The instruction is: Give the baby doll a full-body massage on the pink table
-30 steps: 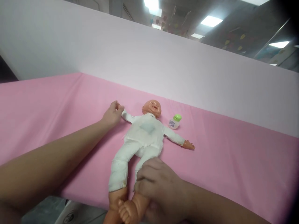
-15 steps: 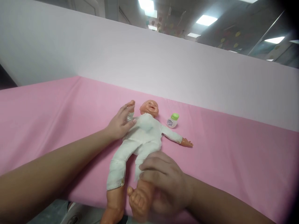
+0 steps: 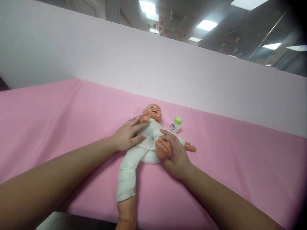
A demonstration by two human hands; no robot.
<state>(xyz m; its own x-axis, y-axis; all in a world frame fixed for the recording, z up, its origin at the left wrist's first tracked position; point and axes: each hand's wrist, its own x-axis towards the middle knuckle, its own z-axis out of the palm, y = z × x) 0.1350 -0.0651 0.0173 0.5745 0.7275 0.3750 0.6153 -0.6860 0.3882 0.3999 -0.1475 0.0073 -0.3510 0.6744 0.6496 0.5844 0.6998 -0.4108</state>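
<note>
A baby doll (image 3: 142, 156) in a white cloth body lies on its back on the pink sheet, head toward the wall. Flat along the doll's side at image left rests my left hand (image 3: 129, 134), fingers stretched and spread, over the doll's arm. That arm is bent, its small hand near the chin. My right hand (image 3: 176, 156) is wrapped round the doll's lower leg at image right, which is folded up over the belly. The doll's foot (image 3: 162, 148) shows beside my fingers. The other leg (image 3: 127, 182) lies straight, toward me.
A small clear bottle (image 3: 175, 127) with a green cap stands beside the doll's shoulder. The pink sheet (image 3: 227, 166) covers the table. Behind it rises a white wall (image 3: 144, 60) with glass above.
My right hand has pushed the doll's leg up from the table's front edge onto its belly. The doll's arm under my left hand has come down onto the chest.
</note>
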